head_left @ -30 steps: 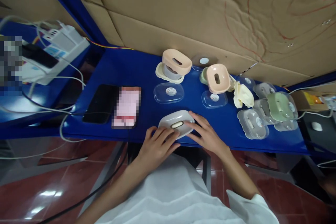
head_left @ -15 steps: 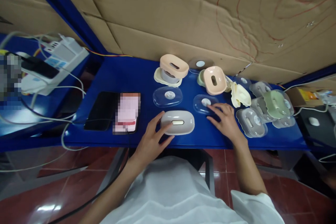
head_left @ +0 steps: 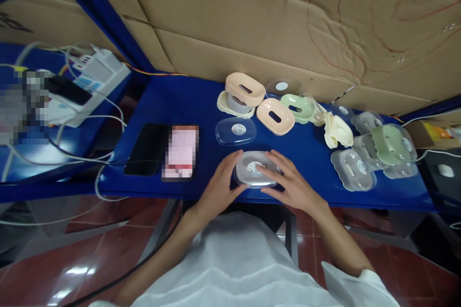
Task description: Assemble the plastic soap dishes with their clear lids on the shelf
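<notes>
In front of my body a grey soap dish (head_left: pixel 248 158) lies on the blue desk, with a clear plastic lid (head_left: pixel 254 169) bearing a round sticker over its top. My left hand (head_left: pixel 224 183) grips the dish's left end, thumb at the near edge and fingers at the far edge. Around the right end of the lid curls my right hand (head_left: pixel 292 183), one fingertip on top near the sticker. Whether the lid is fully seated cannot be seen. Another clear lid (head_left: pixel 236 131) lies just beyond, with a peach soap tray (head_left: pixel 275 116) to its right.
At the back are a stacked peach tray (head_left: pixel 245 88), a green tray (head_left: pixel 297 108) and a cream wavy-edged piece (head_left: pixel 338 130). Several lidded soap dishes (head_left: pixel 355 170) are piled at right. A phone (head_left: pixel 180 152), a black tablet-like slab (head_left: pixel 146 148) and a cabled power strip (head_left: pixel 72 105) are on the left.
My right hand has brought the clear lid left onto the grey dish. The peach tray now lies farther left, showing the green tray. My left hand stays at the dish.
</notes>
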`<state>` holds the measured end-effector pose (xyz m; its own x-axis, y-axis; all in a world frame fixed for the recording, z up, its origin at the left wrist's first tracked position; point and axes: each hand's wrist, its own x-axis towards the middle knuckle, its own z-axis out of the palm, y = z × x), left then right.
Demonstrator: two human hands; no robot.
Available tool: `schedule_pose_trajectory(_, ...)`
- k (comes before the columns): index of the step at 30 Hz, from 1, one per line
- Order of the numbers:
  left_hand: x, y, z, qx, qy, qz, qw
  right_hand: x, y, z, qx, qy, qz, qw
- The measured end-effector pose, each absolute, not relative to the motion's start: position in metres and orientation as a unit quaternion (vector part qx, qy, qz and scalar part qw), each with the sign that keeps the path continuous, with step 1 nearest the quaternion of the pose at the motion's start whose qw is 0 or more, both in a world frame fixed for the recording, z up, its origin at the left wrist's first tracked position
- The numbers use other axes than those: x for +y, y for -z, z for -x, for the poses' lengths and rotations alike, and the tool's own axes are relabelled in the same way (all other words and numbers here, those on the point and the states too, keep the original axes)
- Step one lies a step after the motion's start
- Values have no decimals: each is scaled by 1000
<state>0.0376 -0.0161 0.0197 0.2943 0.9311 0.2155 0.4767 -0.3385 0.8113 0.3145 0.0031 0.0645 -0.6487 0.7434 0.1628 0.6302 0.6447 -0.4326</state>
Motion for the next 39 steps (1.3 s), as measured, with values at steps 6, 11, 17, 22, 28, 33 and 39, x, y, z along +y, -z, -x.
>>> schedule_pose_trajectory(6,-14,-19,-37,483,-351,-736,320,4,-54,-312,-898,-132,380,178)
schedule_pose_trajectory(11,-12,-22,-36,469,-338,-753,314,8,-52,-322,-892,-143,399,158)
schedule_pose_trajectory(17,-10,-21,-34,464,-301,-765,329,6,-52,-320,-903,-108,385,159)
schedule_pose_trajectory(22,-12,-21,-35,467,-287,-774,317,-3,-39,-319,-894,-90,389,203)
schedule_pose_trajectory(28,-6,-27,-44,442,-270,-805,287,-13,-38,-318,-877,-6,452,166)
schedule_pose_trajectory(33,-1,-23,-49,456,-276,-796,288,-29,-38,-312,-864,-11,468,187)
schedule_pose_trajectory(39,-3,-19,-48,459,-294,-784,297,-35,-32,-309,-858,-61,471,194)
